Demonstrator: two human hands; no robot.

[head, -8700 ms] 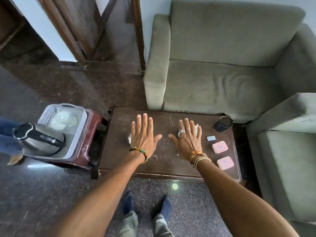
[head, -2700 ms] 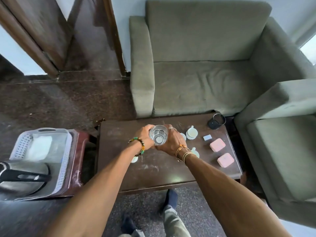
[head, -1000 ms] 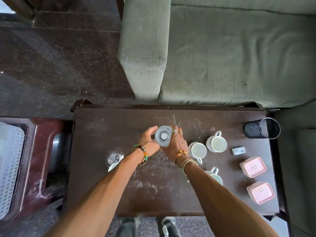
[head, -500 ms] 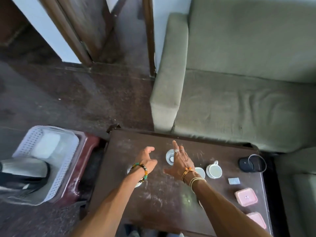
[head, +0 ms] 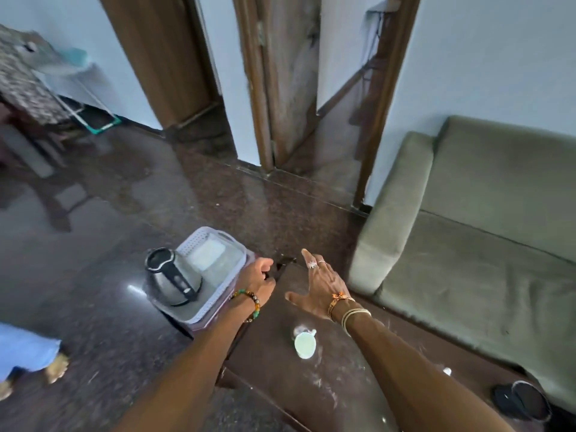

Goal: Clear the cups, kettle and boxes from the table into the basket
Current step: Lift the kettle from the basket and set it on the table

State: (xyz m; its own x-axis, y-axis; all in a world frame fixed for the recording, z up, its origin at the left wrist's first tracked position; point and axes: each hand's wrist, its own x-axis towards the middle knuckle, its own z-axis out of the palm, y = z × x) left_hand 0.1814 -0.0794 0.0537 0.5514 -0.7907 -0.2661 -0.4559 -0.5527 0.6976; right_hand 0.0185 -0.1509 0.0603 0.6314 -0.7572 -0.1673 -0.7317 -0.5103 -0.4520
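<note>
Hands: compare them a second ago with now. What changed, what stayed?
Both let go of the glass and moved left toward the basket; right hand spread open, left hand curled. Kettle stays in the basket, cup on the table.

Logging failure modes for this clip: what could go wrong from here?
1. The cup stands beside the right forearm; drawing the right hand back could tip it.
2. The kettle fills the near end of the basket, so cups set in may strike it.
3. A dark gap shows between basket and table; something could drop there.
</note>
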